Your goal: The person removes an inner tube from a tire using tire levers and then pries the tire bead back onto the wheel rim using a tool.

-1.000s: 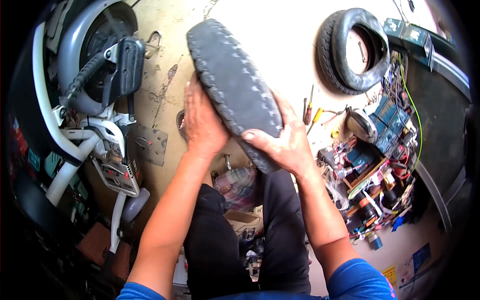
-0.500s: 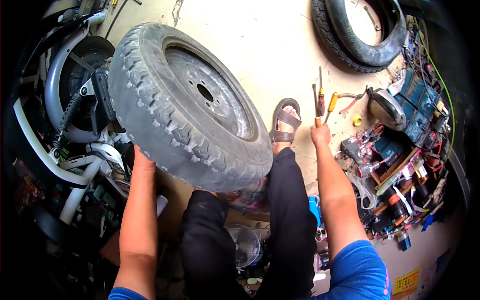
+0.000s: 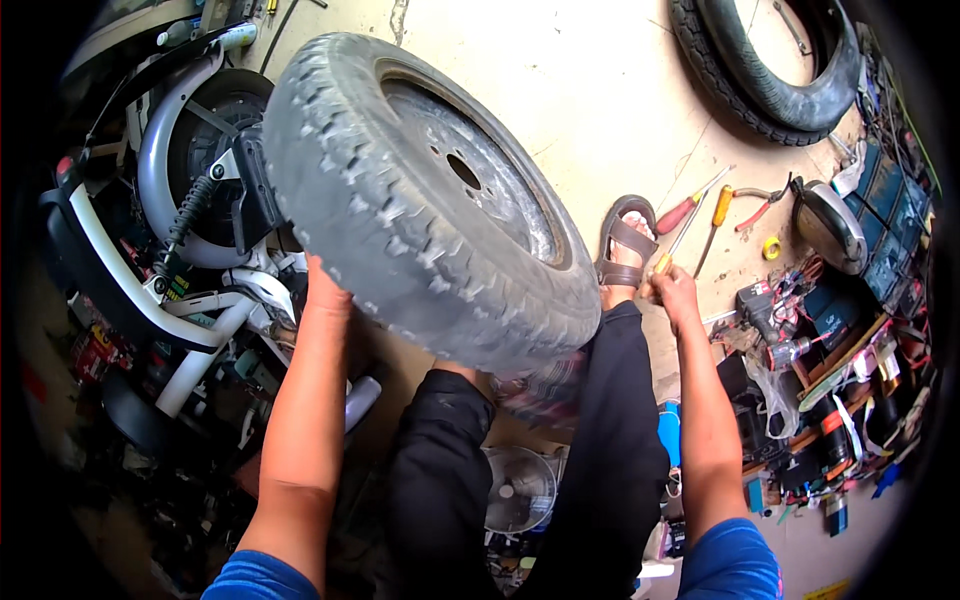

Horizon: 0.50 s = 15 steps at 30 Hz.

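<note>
A large worn, knobbly tyre (image 3: 350, 210) on a grey steel wheel rim (image 3: 450, 160) stands tilted in front of my knees. My left forearm reaches its lower left side, where the tyre hides my left hand's fingers. Beside my sandalled foot (image 3: 628, 240), my right hand (image 3: 674, 294) is closed around the light orange handle of a screwdriver (image 3: 663, 263), its thin shaft pointing up and right. On the floor just beyond lie a red-handled screwdriver (image 3: 678, 213), a yellow-handled screwdriver (image 3: 722, 205) and red-handled pliers (image 3: 755, 215).
Tyres (image 3: 740, 100) lie at the far right, near a roll of yellow tape (image 3: 771, 248). Tools, a drill (image 3: 790, 352) and boxes crowd the right. A scooter's rear wheel and shock absorber (image 3: 190, 225) stand at the left, close to the tyre. A clear round container (image 3: 520, 490) sits below my legs.
My right hand has lifted the orange-handled screwdriver and drawn it nearer to my foot and the tyre. The red-handled screwdriver now lies at a slant. The whole view has shifted.
</note>
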{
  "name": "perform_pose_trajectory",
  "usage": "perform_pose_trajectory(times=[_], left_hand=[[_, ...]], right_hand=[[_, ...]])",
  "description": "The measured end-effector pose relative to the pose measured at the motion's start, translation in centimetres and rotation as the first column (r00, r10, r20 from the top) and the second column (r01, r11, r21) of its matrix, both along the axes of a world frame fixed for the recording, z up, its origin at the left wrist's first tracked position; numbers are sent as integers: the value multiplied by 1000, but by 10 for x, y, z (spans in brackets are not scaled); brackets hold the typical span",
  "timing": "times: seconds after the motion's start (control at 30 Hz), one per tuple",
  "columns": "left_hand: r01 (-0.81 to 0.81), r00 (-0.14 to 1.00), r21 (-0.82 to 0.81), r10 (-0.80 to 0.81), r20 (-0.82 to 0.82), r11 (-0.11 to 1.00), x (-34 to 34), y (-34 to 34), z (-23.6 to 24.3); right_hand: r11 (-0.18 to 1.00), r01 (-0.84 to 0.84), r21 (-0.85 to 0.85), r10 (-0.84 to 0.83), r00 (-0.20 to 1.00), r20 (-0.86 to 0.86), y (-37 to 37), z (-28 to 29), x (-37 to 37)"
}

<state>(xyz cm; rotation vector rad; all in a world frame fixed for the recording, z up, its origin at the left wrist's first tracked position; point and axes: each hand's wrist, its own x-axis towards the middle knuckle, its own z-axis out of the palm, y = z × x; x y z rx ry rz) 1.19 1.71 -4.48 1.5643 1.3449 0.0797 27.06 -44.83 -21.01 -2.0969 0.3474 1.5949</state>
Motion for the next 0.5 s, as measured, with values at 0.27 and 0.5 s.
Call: perform_pose_trajectory(times=[0.27, 0.5], left_hand=[[202, 977, 372, -211, -17, 906, 103, 18, 20], [195, 976, 432, -216, 0, 881, 99, 11, 23]], right_hand=[[675, 702, 225, -630, 708, -319, 88, 238, -44], [859, -324, -396, 482, 772, 414, 29, 117, -42]])
